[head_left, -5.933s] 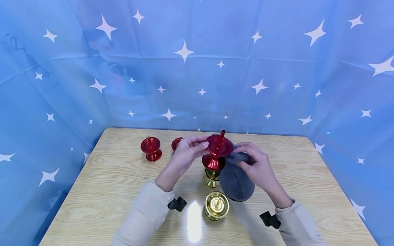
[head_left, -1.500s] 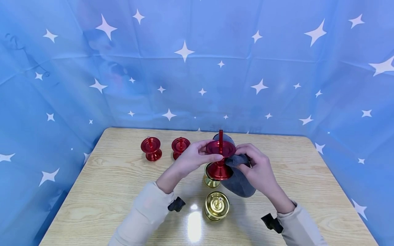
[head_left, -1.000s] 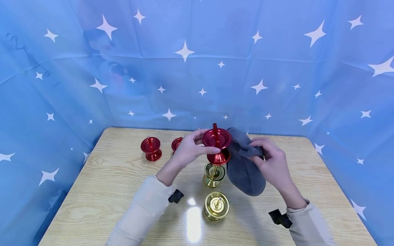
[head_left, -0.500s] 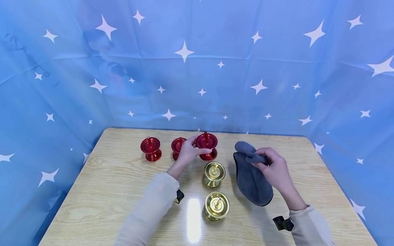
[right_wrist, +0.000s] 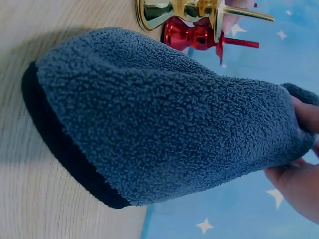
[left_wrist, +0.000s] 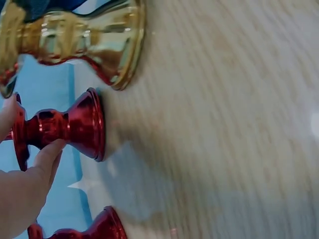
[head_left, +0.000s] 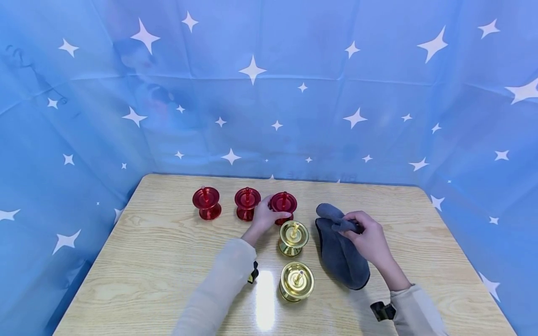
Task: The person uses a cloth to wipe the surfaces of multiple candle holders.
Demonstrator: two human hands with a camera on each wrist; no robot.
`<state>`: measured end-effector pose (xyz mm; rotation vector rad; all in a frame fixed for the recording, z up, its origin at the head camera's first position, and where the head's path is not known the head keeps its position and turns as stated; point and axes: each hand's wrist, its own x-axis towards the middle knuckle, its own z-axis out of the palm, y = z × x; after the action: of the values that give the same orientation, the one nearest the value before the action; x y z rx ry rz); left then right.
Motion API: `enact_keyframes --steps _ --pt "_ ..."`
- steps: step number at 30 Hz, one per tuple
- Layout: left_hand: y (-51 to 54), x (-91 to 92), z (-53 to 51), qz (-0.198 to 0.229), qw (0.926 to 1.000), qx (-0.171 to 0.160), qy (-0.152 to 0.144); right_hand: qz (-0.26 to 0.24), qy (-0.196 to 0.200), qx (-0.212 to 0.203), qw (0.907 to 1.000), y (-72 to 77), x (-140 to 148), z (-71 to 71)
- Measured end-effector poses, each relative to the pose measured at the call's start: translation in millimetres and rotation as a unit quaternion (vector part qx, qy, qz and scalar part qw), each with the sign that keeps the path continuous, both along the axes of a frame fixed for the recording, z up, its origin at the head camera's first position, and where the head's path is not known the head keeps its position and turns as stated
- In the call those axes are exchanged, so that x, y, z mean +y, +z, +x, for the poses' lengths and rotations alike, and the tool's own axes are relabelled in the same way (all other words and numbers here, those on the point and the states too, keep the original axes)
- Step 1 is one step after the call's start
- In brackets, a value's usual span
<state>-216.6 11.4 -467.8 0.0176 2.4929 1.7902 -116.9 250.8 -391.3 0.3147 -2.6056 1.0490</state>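
Observation:
My left hand (head_left: 265, 215) grips the rightmost red metal candle holder (head_left: 284, 201), a dish on a flared foot with a thin upright post. In the left wrist view, fingers and thumb are at the dish and waist of this red candle holder (left_wrist: 75, 124), and its base meets the tabletop. My right hand (head_left: 370, 235) pinches a bunched dark grey towel (head_left: 342, 256), whose lower part hangs to the table. Thick pile and a black edge show on the towel (right_wrist: 164, 119) in the right wrist view. Two gold candle holders stand nearby, one (head_left: 293, 239) just in front of the held red one.
Two more red candle holders (head_left: 206, 203) (head_left: 247, 203) stand left along the back of the wooden table (head_left: 147, 270). The second gold candle holder (head_left: 296, 282) is nearer the front. A blue star-patterned curtain (head_left: 269, 93) hangs behind the table.
The left hand has carried the red candle holder away from the towel, left and down to the table, in line with the other red ones. The right hand has moved the towel rightward and lower.

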Motion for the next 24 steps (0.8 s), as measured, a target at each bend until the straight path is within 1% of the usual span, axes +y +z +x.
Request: enact_keyframes --steps 6,13,17,24 --pt "-2.9 7.6 -1.0 -0.01 0.9999 0.006 -0.002 0.003 0.001 -0.003 1.0 -0.9 0 -0.3" --pt "-2.3 13.4 -4.0 -0.024 0.9996 -0.006 -0.01 0.002 -0.001 -0.005 1.0 -3.1 0 -1.3" --pt "-3.9 16.1 -5.9 -0.029 0.9995 -0.005 -0.015 0.002 0.0 -0.012 0.9999 -3.8 0 -2.2" --pt "-5.5 19.8 -7.4 -0.026 0.9994 -0.003 -0.022 0.0 0.004 -0.019 0.9998 -6.1 0 -3.3"
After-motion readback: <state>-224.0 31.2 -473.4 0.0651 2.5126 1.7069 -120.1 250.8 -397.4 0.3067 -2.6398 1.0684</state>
